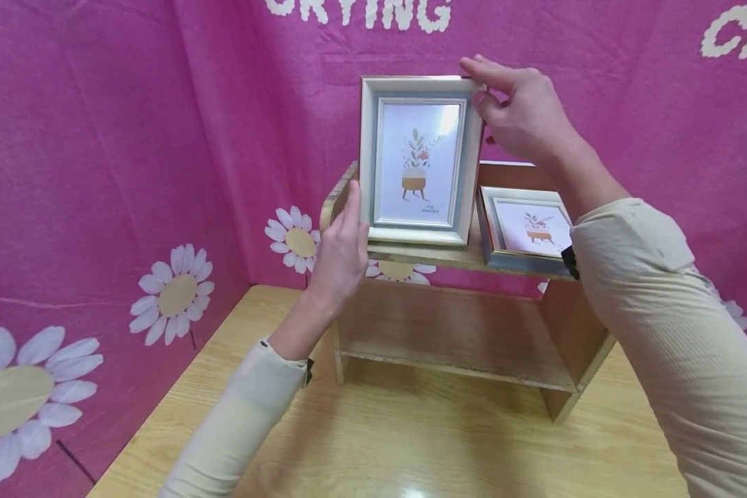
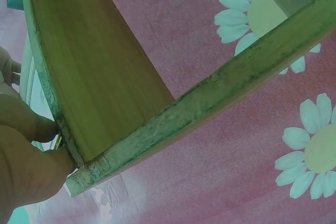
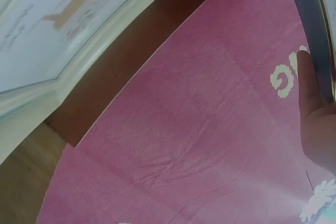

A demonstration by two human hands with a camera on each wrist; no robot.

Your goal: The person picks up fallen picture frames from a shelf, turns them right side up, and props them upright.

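A picture frame (image 1: pixel 473 152) with a pale border and a potted-plant print stands upright on the top board of a small wooden shelf (image 1: pixel 448 325). My right hand (image 1: pixel 526 111) holds its upper right corner, one finger along the top edge. At the frame's lower left side, my left hand (image 1: pixel 342 252) grips the edge, fingers pointing up; the left wrist view shows thumb and finger (image 2: pixel 31 119) close about the frame's corner by the shelf board. To the right, a second picture frame (image 1: pixel 517 260) lies flat, print up, partly hidden by my right forearm.
The shelf stands on a light wooden table (image 1: pixel 423 443), with an open lower board beneath the top one. The shelf's raised left side panel (image 1: pixel 339 190) is beside my left hand. Behind hangs a pink cloth (image 1: pixel 118 138) with daisies and white lettering.
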